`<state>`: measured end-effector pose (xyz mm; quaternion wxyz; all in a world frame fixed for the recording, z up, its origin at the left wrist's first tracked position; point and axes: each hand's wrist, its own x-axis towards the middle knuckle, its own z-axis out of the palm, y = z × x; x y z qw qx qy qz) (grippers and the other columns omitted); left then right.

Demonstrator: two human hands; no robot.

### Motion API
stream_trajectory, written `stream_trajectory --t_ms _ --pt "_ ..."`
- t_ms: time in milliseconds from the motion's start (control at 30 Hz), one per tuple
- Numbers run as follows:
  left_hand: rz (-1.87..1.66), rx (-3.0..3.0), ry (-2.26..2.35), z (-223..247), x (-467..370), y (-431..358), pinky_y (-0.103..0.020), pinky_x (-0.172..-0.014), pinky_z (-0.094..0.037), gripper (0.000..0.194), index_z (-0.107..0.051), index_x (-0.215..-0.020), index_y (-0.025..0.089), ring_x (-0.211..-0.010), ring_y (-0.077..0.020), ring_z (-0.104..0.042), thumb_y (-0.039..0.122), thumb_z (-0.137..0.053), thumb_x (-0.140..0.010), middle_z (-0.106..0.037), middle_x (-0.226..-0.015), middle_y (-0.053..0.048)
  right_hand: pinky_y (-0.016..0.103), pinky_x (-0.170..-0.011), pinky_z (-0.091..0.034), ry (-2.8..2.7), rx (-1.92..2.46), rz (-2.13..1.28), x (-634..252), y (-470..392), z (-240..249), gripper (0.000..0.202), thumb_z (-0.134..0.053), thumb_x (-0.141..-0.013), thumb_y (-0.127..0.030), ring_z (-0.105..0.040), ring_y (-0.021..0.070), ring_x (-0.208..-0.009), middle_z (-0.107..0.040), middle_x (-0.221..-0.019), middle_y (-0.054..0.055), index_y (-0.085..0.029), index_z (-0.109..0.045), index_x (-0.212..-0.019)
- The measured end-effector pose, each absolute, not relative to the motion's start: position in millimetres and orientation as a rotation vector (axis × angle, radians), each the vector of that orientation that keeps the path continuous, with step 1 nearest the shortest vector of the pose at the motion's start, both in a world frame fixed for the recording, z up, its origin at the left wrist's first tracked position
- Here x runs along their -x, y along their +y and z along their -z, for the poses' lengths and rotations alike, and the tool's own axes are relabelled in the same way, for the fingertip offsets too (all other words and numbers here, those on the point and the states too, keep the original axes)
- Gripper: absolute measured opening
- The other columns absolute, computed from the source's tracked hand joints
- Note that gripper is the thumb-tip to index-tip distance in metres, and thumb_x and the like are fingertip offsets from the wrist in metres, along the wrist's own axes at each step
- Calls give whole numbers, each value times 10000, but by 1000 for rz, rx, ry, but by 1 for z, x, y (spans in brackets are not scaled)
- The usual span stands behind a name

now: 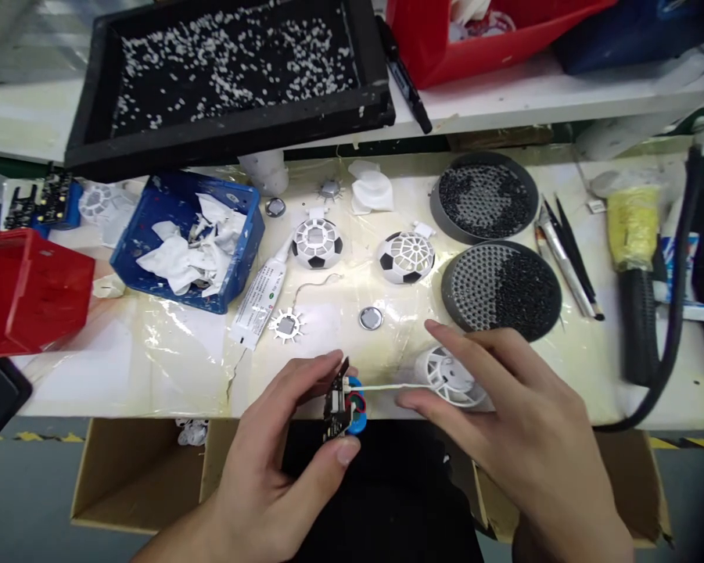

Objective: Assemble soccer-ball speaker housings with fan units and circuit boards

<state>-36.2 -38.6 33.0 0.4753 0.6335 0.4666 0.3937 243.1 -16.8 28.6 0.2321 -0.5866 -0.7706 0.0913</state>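
Observation:
My left hand (296,450) grips the edges of a small black circuit board (335,403) between thumb and fingers. A blue round part (357,414) with thin red and dark wires sits against the board's right side. From the board a white cable (390,386) runs right to a white, slotted round plastic housing (451,377). My right hand (516,414) is beside this housing, its thumb and forefinger spread apart around it; whether the other fingers touch it is hidden. Beyond the hands lie two black-and-white half-ball shells (407,256), a round metal disc (371,317) and a spiky metal piece (286,324).
A glue tube (262,301) lies beside a blue bin (188,242) of white scraps. Two grey dishes (481,195) hold black bits. Tweezers (578,254) and a yellow-wrapped tool (633,227) are at right. A black tray (228,133) stands on the shelf; a red bin (52,289) is at left.

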Motion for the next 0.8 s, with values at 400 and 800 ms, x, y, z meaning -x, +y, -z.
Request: stream_trajectory --t_ms 400,800 --pt "-962 -1597 998 -27 32 -30 -427 -1202 -642 677 -551 -1638 228 -1406 -278 -692 42 -708 -1006 -681 -1527 -158 280 -978 -633 -1946 1159 -662 -199 -16 -43 339 -689 -1024 -82 -752 178 -1116 -761 -1233 75 -184 -684 -1346" --pt "-980 -1657 978 -19 31 -28 -440 -1160 -653 645 -602 -1616 219 -1381 -280 -697 93 -762 -1004 -720 -1481 -166 210 -652 -544 -1826 1145 -873 -195 -8 -42 163 -685 -1033 -81 -651 84 -730 -698 -902 -15 -216 -684 -1124"
